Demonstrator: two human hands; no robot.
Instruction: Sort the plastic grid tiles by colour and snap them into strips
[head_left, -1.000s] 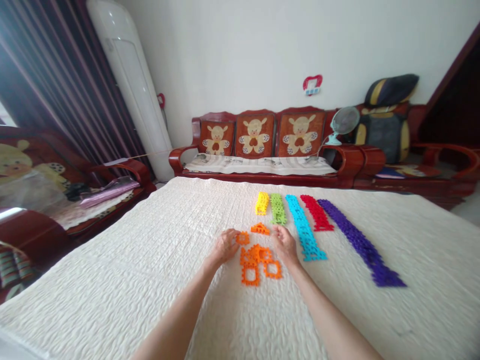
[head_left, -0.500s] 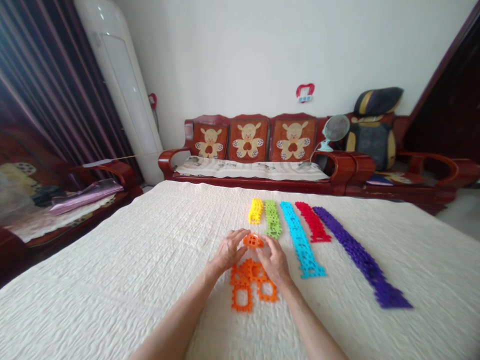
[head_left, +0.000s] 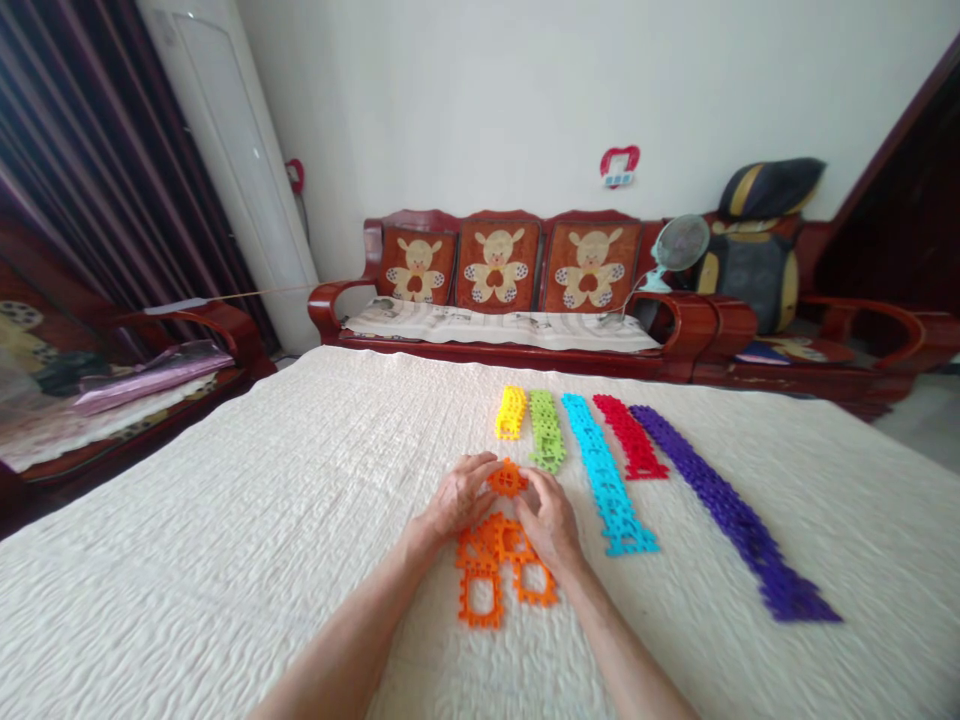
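Directly between fingers point(head_left: 482, 465), orange piece point(head_left: 508, 479)

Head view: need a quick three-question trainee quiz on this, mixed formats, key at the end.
1. True or false: the cyan row lies between the green row and the red row.
2. What colour is the lattice plastic held between the left hand and the right hand? A) yellow B) orange C) red
3. Short answer: how many bear cushions line the back of the sofa facing the camera?

Key: 1. True. 2. B. 3. Three.
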